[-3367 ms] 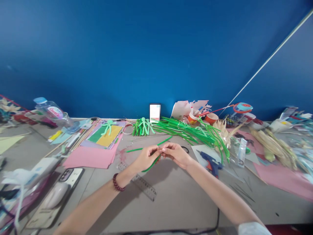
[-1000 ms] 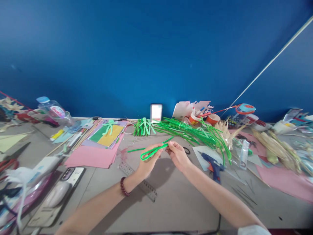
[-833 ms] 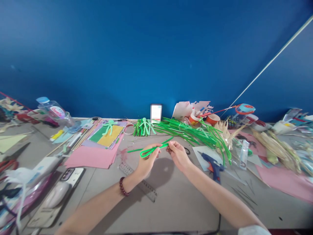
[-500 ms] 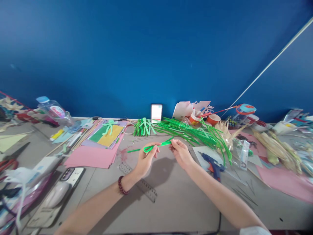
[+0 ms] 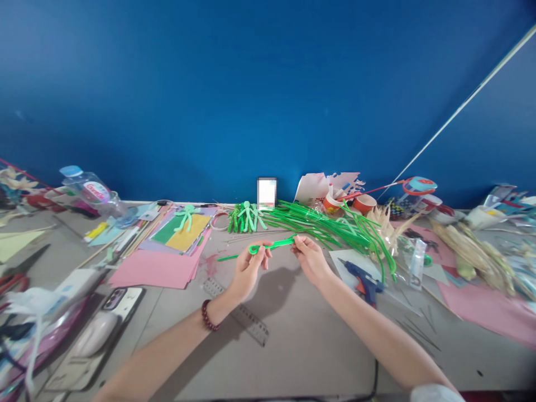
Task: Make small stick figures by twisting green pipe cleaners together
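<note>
A bright green pipe cleaner is stretched between my two hands, with a small loop at its left end. My left hand pinches it just beside the loop. At its right end, the fingertips of my right hand are closed on it. Another thin green stem shows to the left of my left hand; whether it joins the held piece I cannot tell. Behind my hands stand several small green figures, and a further green figure lies on coloured sheets. A pile of long green pipe cleaners lies at the back right.
A clear ruler lies under my left wrist. Right of my right hand is a blue glue gun. Pink paper, a phone with a mouse on it, and scissors are at the left.
The strands between my hands now lie closer together, and the loose tip that stuck up near my right fingers is no longer apart. Both hands stay almost in place.
</note>
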Motion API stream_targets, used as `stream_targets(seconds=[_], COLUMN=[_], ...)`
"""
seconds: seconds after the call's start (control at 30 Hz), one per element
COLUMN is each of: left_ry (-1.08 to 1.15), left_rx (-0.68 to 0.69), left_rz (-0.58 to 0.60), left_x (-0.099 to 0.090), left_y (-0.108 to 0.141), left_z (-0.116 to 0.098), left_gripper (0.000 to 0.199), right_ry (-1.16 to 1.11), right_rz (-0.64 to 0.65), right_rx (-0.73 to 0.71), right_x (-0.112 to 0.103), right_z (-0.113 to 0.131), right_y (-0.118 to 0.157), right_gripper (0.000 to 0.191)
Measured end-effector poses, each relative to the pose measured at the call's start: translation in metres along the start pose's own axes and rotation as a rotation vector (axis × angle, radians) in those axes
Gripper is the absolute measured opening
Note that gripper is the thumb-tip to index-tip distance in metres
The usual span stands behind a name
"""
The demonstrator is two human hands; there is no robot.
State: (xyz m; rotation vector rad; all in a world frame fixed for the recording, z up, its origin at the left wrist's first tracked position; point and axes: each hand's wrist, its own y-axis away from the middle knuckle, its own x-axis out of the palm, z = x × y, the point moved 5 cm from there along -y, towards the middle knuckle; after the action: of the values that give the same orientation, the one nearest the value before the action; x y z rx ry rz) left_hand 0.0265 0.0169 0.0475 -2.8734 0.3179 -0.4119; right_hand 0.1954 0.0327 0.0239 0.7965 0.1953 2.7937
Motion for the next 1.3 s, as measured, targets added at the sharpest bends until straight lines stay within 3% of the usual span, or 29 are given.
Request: stream_targets(seconds=[0.43,0.8,1.3], left_ry=[-0.030,-0.202,-0.238], left_rx=[0.013,0.163,0.225], left_rz=[-0.018,0.024,0.060], left_x=[-0.001,-0.004,0.001], left_y=[-0.001,0.006,0.010], left_z=[-0.004,-0.004,-0.009], left_gripper=[0.030,0.027,0.026], right_ry=[0.051,0.038,0.060], right_rz=[0.001,-0.004,0.025], right_rx=[-0.036,-0.015,-0.015], right_x=[-0.003,-0.003,-0.005], right_z=[0.000,-0.001,-0.005], right_y=[-0.003,-0.003,-0.006], right_gripper=[0.040,0.041,0.040])
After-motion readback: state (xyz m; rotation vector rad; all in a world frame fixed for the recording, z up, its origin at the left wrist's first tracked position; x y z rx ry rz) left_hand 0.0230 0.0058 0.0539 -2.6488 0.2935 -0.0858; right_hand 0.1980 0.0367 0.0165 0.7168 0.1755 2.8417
